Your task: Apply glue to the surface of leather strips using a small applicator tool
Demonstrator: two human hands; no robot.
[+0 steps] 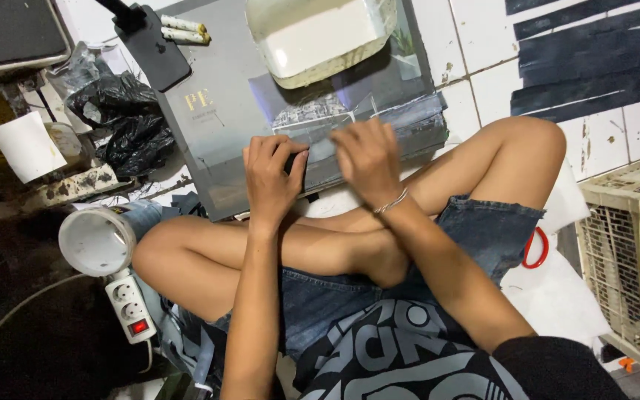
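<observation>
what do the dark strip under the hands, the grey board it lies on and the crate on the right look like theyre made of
The dark strip looks like matte fabric or soft leatherette: it lies limp and flat with no shine. The grey board seems to be smooth coated card or laminate, with a faint sheen and crisp edges. The crate looks like moulded plastic, cream and dulled, with a regular grid of holes. Both hands, left and right, press on the strip.

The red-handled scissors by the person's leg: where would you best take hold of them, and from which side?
Take the scissors by the red loop handle, the only part showing; the rest is hidden under the denim shorts. Come from the open white floor on the crate side, since the thigh blocks the other side. The loop lies flat, so a finger could probably hook through it.
</observation>
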